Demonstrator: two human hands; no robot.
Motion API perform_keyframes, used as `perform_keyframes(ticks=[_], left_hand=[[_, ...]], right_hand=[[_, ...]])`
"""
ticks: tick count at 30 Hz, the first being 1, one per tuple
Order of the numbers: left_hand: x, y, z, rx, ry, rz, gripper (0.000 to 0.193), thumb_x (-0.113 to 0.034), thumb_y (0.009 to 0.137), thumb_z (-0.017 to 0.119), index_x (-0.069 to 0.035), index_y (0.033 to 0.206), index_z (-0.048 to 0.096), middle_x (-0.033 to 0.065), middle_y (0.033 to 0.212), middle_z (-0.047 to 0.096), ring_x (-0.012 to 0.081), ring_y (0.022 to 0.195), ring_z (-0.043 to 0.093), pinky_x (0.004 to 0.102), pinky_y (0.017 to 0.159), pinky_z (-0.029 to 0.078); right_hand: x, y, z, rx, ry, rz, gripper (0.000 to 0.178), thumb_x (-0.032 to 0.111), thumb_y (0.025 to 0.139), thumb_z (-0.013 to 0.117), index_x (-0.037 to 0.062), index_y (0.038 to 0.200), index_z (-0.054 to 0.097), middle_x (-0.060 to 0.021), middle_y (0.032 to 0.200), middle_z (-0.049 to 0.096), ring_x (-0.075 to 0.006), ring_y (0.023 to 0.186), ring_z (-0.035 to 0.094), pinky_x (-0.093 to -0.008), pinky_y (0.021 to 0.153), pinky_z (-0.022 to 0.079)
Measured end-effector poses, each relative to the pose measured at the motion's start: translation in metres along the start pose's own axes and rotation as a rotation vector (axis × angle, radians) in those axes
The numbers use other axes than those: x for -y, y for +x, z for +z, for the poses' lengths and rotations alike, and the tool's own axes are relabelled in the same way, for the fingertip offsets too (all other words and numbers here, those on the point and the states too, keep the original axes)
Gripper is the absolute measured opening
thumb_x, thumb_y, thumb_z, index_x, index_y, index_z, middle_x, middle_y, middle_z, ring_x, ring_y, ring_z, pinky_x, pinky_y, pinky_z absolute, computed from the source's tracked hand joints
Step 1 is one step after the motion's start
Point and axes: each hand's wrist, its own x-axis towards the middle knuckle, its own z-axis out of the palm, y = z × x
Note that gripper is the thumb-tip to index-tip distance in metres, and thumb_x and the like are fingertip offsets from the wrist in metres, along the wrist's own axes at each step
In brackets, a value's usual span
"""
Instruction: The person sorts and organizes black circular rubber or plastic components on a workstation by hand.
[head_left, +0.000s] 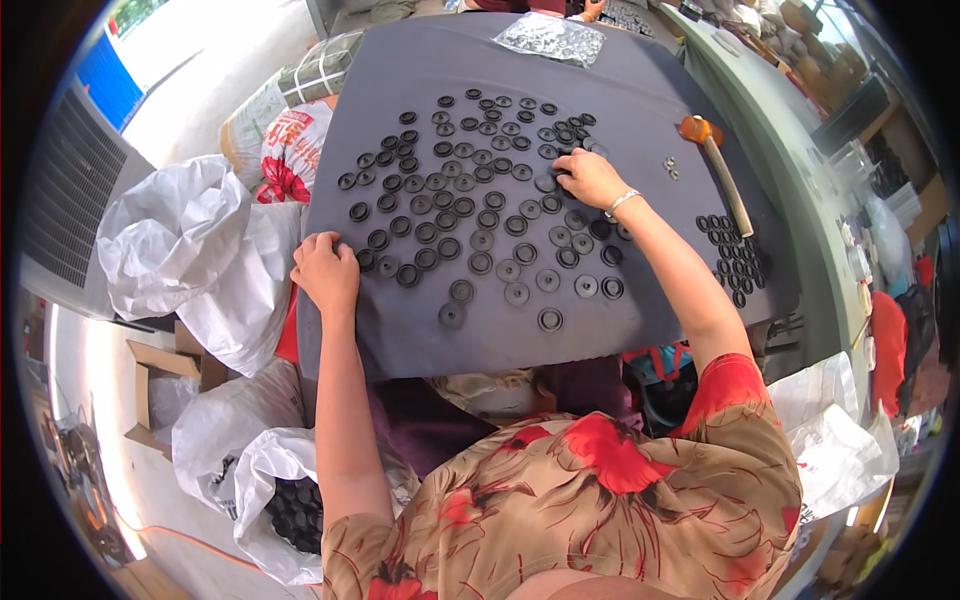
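Many round black rubber discs (480, 262), some like rings with a raised rim, lie spread over a grey cloth-covered table (420, 345). At the table's left edge is my left hand (328, 272), its fingers curled in beside the outermost discs; a dark bit shows at the fingertips, too small to name. My right hand (592, 182) reaches over the right part of the spread. Its fingers point down and draw together among the discs, next to a small cluster of black discs (570, 133). Whatever they pinch is hidden.
A mallet (722, 175) with an orange head lies at the right, near small metal nuts (671, 168) and neat rows of black rings (738, 262). A clear bag of metal parts (550, 40) sits at the far edge. White sacks (180, 235) stand left; one sack (297, 515) holds black parts.
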Motion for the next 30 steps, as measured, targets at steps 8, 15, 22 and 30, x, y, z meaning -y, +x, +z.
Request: perform_keyframes(ticks=[8, 15, 22, 30], left_hand=[[0.000, 0.002, 0.000, -0.012, -0.029, 0.012, 0.016, -0.014, 0.075, 0.060, -0.010, 0.089, 0.065, 0.0045, 0.107, 0.061, 0.0242, 0.107, 0.052, 0.0439, 0.089, 0.036], [0.000, 0.002, 0.000, -0.031, -0.043, 0.021, 0.017, -0.014, 0.075, 0.060, -0.009, 0.090, 0.065, 0.0058, 0.105, 0.062, 0.0247, 0.105, 0.053, 0.0439, 0.089, 0.036], [-0.001, 0.001, -0.001, -0.036, -0.057, 0.016, 0.017, -0.014, 0.075, 0.060, -0.009, 0.090, 0.066, 0.0056, 0.105, 0.062, 0.0248, 0.104, 0.053, 0.0440, 0.089, 0.036], [0.001, 0.002, 0.000, -0.016, -0.032, -0.003, 0.018, -0.016, 0.075, 0.059, -0.011, 0.091, 0.066, 0.0033, 0.105, 0.063, 0.0260, 0.105, 0.054, 0.0442, 0.091, 0.036]], right_hand=[[-0.005, 0.006, 0.000, -0.012, 0.208, 0.102, 0.027, 0.014, 0.076, 0.064, 0.0046, 0.101, 0.068, -0.0167, 0.090, 0.068, -0.0300, 0.087, 0.065, -0.0365, 0.081, 0.050], [0.000, 0.007, -0.004, 0.001, 0.116, 0.137, 0.028, 0.015, 0.068, 0.067, 0.0049, 0.094, 0.068, -0.0153, 0.088, 0.067, -0.0301, 0.087, 0.064, -0.0381, 0.080, 0.049], [-0.005, 0.016, -0.001, 0.027, 0.234, 0.176, 0.026, 0.013, 0.068, 0.068, 0.0047, 0.093, 0.067, -0.0135, 0.087, 0.067, -0.0246, 0.085, 0.064, -0.0354, 0.077, 0.049], [0.014, 0.018, -0.007, -0.110, 0.403, 0.162, 0.019, 0.014, 0.082, 0.061, -0.0011, 0.092, 0.065, -0.0094, 0.069, 0.064, -0.0170, 0.059, 0.061, -0.0303, 0.059, 0.051]])
